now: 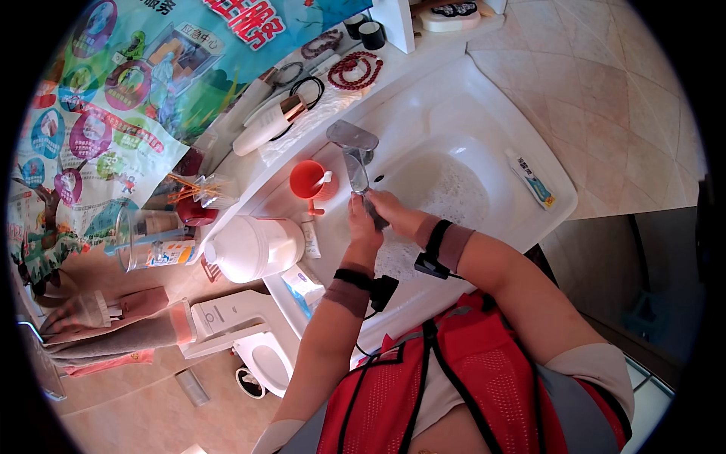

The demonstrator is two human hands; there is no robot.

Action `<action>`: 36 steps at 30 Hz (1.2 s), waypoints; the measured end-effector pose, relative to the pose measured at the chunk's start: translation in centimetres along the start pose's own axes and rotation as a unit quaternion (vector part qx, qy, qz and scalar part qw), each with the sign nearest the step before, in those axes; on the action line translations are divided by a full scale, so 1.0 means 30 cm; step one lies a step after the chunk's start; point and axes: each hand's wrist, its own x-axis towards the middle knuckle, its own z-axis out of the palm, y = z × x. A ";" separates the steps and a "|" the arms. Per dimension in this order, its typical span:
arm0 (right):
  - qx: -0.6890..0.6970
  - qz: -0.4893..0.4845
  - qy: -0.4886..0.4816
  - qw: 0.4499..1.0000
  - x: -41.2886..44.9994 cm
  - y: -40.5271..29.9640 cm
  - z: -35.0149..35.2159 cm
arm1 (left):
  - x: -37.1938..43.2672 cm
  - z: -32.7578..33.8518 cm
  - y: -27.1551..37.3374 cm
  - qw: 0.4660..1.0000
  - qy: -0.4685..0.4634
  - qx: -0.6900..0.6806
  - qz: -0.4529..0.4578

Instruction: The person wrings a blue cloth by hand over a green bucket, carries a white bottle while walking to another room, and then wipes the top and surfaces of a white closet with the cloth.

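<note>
Both hands are together over the white washbasin [510, 227], just below the spout of the chrome faucet [353, 136]. My left hand [364, 224] and my right hand [394, 213] touch a dark, wet-looking item [376, 215] between them; its kind and how firmly each hand holds it cannot be told. Foamy water [454, 196] lies in the bowl. An orange-red cup [309, 180] with a handle stands on the basin's edge beside the faucet. A small white tube [310, 235] lies left of my left hand.
A large white plastic jug [261, 248] and a soft packet [303, 284] are at the basin's left. A toothpaste tube [530, 179] rests on the right rim. The shelf behind carries a white bottle [264, 127], red beads [355, 71] and a clear plastic cup [150, 238].
</note>
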 end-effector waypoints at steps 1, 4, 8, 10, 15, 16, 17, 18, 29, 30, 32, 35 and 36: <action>0.001 0.002 0.004 1.000 0.005 -0.006 -0.027 | -0.021 0.015 0.015 0.997 -0.007 -0.026 -0.074; 0.134 0.060 -0.026 0.989 -0.062 -0.151 -0.053 | -0.011 -0.019 0.024 0.984 -0.002 -0.105 -0.147; 0.227 0.063 -0.112 0.965 -0.044 -0.139 -0.047 | 0.114 -0.162 -0.006 0.994 -0.011 -0.090 -0.056; 0.228 0.116 -0.111 0.960 -0.043 -0.123 -0.039 | 0.132 -0.177 -0.016 0.992 -0.010 -0.127 -0.021; 0.358 0.066 0.003 0.931 -0.041 -0.084 -0.043 | 0.088 -0.108 -0.011 0.987 0.038 -0.152 -0.047; 0.358 0.065 0.002 0.931 -0.039 -0.086 -0.046 | 0.080 -0.110 -0.027 0.994 0.019 -0.104 -0.015; 0.376 0.060 -0.035 0.924 -0.035 -0.090 -0.056 | 0.074 -0.109 -0.034 0.998 -0.001 -0.057 0.016; 0.392 0.054 -0.072 0.916 -0.034 -0.092 -0.065 | 0.076 -0.112 -0.029 0.998 -0.001 -0.057 0.016; 0.279 0.048 -0.120 0.952 -0.089 -0.162 -0.150 | 0.055 -0.092 0.024 0.958 -0.042 -0.268 -0.095; 0.294 0.017 -0.107 0.950 -0.079 -0.165 -0.148 | 0.057 -0.092 0.016 0.958 -0.042 -0.267 -0.094; 0.290 0.008 -0.106 0.951 -0.072 -0.167 -0.149 | 0.062 -0.090 -0.001 0.956 -0.060 -0.225 -0.177; 0.301 -0.001 -0.099 0.949 -0.070 -0.179 -0.155 | 0.080 -0.099 -0.010 0.967 -0.061 -0.204 -0.141; 0.317 -0.002 -0.093 0.944 -0.071 -0.182 -0.157 | 0.088 -0.107 -0.010 0.967 -0.061 -0.206 -0.140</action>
